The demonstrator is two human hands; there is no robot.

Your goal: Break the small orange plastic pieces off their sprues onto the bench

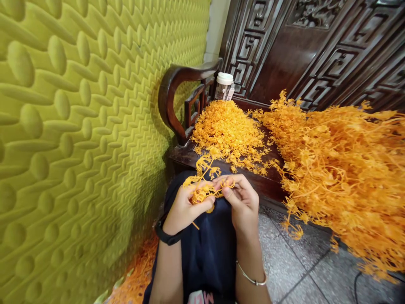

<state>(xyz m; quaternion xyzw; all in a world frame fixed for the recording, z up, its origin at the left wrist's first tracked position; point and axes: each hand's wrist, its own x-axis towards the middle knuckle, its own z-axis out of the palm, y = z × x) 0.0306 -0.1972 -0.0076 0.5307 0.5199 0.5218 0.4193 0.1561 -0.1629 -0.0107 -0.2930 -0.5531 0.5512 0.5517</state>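
Over my lap, my left hand [184,207] is closed around an orange-yellow plastic flower sprig [204,192]. The sprig's branching stems and curly florets stick up past the fingers, and a bit of stem shows below the hand. Close beside it, my right hand [246,202] pinches a small curly floret [228,183] between thumb and fingers. Whether that floret is still joined to the sprig cannot be made out. Just beyond both hands, a heap of small loose florets [229,131] lies on the dark wooden bench [253,181].
A large mass of orange sprigs [344,164] fills the right side and overhangs the bench. A white-lidded clear jar [224,84] stands behind the heap, near the curved armrest [167,97]. Textured yellow-green wall [79,126] runs along the left. Orange stems [136,274] lie low by the wall.
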